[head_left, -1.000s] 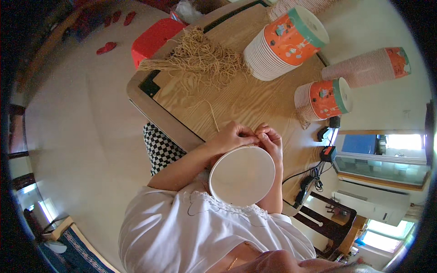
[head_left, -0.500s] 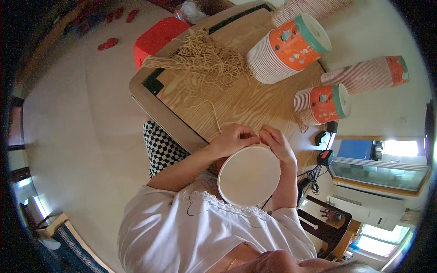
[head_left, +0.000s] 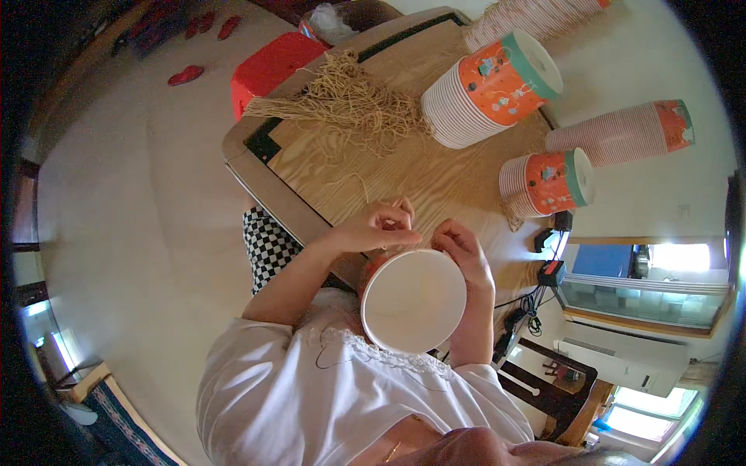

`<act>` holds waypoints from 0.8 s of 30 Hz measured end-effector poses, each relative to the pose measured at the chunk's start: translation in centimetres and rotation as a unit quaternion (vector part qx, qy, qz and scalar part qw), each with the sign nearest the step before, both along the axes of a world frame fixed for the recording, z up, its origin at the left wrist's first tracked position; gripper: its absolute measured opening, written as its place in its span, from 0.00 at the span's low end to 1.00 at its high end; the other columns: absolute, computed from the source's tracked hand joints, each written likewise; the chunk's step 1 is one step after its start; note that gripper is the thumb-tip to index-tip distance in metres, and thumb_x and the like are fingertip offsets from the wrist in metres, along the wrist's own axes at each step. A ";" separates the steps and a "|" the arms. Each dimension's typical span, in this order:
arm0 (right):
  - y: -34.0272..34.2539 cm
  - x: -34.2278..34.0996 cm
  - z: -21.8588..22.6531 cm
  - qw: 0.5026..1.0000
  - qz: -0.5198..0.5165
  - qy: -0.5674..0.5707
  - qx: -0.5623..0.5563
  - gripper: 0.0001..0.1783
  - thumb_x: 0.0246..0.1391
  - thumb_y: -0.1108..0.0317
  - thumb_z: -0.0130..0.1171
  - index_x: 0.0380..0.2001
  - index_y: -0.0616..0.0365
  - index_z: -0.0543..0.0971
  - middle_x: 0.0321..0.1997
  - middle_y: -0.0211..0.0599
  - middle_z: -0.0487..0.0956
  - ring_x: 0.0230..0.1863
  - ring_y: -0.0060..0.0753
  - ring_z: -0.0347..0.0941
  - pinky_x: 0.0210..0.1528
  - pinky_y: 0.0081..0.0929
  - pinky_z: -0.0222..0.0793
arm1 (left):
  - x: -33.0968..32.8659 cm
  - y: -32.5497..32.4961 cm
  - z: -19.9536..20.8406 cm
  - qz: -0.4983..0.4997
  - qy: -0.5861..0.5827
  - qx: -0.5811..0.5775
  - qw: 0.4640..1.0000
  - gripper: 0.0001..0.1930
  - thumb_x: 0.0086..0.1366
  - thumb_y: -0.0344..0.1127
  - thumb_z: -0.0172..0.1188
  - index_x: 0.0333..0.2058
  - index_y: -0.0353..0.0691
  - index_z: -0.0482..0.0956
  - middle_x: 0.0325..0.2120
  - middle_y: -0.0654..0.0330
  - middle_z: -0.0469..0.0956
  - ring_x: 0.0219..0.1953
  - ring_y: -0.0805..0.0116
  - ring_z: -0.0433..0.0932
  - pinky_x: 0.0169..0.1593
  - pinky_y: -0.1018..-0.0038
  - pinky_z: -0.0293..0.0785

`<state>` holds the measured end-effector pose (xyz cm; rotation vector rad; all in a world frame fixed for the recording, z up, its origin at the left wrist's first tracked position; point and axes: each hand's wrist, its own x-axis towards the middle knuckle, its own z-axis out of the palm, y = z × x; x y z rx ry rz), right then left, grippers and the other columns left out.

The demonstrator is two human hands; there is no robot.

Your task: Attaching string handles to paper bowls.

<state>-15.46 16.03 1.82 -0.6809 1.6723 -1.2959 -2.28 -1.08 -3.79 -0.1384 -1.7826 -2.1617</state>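
Note:
A white-lined paper tub (head_left: 414, 301) is tipped toward me, its round opening facing up at me and a bit of its red-orange outside showing on the left. My right hand (head_left: 464, 247) grips its far rim, thumb and fingers pinched together there. Just left of that, my left hand (head_left: 377, 227) hovers over the rim with curled fingers and the thumb stretched toward my right hand. A thin strand of tan twine (head_left: 364, 186) runs across the table to my left hand; its end among the fingers is hard to make out.
A tangled heap of tan twine (head_left: 353, 105) lies on the wooden table (head_left: 435, 182). Stacks of orange and green paper tubs (head_left: 497, 85) stand at the far right, with a shorter stack (head_left: 552, 182) nearer. A red stool (head_left: 272, 66) stands beyond the table's left edge. Black cables (head_left: 532, 303) hang at the right.
My left hand has drawn back left from the rim and its fingers have loosened from their close pinch. The tub and my right hand have shifted slightly left and toward me.

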 end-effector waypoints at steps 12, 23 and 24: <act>-1.0 0.3 1.7 0.991 0.000 0.131 0.017 0.03 0.54 0.75 0.50 0.28 0.62 0.72 0.24 0.25 0.71 0.28 0.15 0.65 0.31 0.14 0.61 | -1.2 0.8 1.9 0.021 -0.004 -0.174 0.985 0.09 0.52 0.37 0.62 0.32 0.43 0.81 0.29 0.59 0.71 0.34 0.66 0.72 0.39 0.74 0.68; 0.8 0.7 3.1 0.990 0.003 0.128 0.065 0.02 0.50 0.76 0.53 0.27 0.62 0.75 0.27 0.28 0.74 0.32 0.17 0.69 0.35 0.16 0.65 | -1.0 2.2 1.8 -0.030 -0.125 0.028 0.991 0.09 0.57 0.37 0.59 0.31 0.38 0.77 0.27 0.62 0.75 0.32 0.74 0.73 0.37 0.76 0.69; 0.9 0.7 3.2 0.990 0.025 0.136 0.039 0.02 0.52 0.76 0.52 0.28 0.61 0.74 0.27 0.26 0.73 0.30 0.14 0.68 0.33 0.12 0.63 | -0.9 2.2 2.0 -0.039 -0.119 0.056 0.991 0.09 0.58 0.37 0.58 0.32 0.37 0.76 0.27 0.63 0.75 0.32 0.76 0.73 0.37 0.77 0.69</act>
